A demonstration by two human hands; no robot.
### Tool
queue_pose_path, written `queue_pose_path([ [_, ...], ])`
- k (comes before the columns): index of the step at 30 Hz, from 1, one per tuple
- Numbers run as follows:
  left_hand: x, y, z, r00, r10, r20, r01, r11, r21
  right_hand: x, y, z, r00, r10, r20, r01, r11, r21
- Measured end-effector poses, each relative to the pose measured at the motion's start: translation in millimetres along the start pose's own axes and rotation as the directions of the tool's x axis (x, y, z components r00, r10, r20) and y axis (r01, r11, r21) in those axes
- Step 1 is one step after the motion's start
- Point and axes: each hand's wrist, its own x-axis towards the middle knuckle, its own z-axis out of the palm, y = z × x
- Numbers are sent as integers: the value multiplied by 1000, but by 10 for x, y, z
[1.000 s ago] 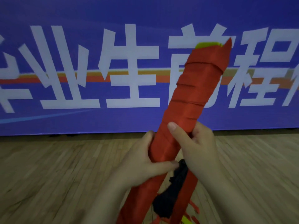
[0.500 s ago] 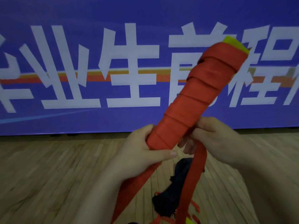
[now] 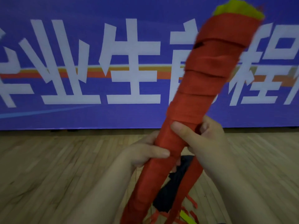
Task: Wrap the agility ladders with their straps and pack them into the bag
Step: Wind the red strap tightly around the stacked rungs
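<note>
A long ladder bundle (image 3: 208, 75) wound in red strap tilts up to the right, with yellow-green rung ends (image 3: 233, 7) poking out of its top. My left hand (image 3: 145, 152) grips the bundle's lower part, thumb across the front. My right hand (image 3: 205, 138) holds it just above, thumb pressed on the wrap, fingers behind. A loose length of red strap (image 3: 189, 183) hangs down from my right hand. A dark bag (image 3: 173, 189) lies on the floor behind the bundle, partly hidden.
A blue banner (image 3: 80, 62) with large white characters stands along the wall behind. Wooden floor (image 3: 48, 175) spreads below. More red strap ends and a yellow rung piece (image 3: 187, 215) lie on the floor near the bag.
The bundle has come closer and its top has risen toward the upper right. My right hand moved from the hanging strap onto the bundle, thumb now in front.
</note>
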Motion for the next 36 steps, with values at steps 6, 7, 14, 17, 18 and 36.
queue_pose_path([
  [6, 1, -52, 21, 976, 37, -215, -11, 992, 122, 135, -102, -415, 926, 232, 298, -59, 870, -490],
  [7, -8, -38, 17, 970, 42, -239, -2, 986, 166, 160, -123, -480, 905, 277, 324, -65, 842, -536],
  [14, -10, 45, 116, 795, 240, -558, 162, 801, 576, 27, 96, -234, 926, 299, 232, -224, 926, -303],
  [17, -10, 20, 288, 736, 331, -590, 267, 659, 703, -36, 239, 35, 973, 231, 7, -230, 973, -30],
  [18, -24, 2, 319, 735, 357, -577, 283, 611, 739, -28, 309, 60, 982, 180, -53, -182, 982, -44],
  [36, 9, -26, 12, 840, 109, -531, 44, 963, 267, 115, 129, -377, 915, 329, 234, -198, 871, -449],
])
